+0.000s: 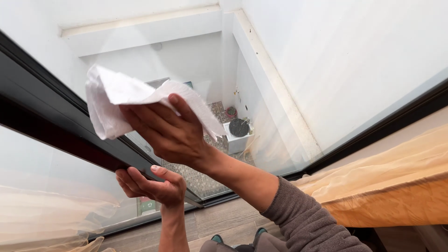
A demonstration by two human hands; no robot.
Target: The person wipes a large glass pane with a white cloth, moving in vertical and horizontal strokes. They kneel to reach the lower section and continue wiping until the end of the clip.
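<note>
My right hand (168, 133) presses a crumpled white paper towel (116, 100) flat against a large window pane (326, 60), fingers spread over the towel. Below it, my left hand (151, 184) curls its fingers around the edge of the black sliding window frame (51, 116). My right arm wears a grey sleeve (308, 224).
Through the glass a small courtyard shows far below, with a pebbled floor (200, 177), a white box with a round dark top (239, 128) and a small pot (231, 112). Sheer peach curtains (387, 186) hang at right and lower left. Wooden floor (224, 219) lies underfoot.
</note>
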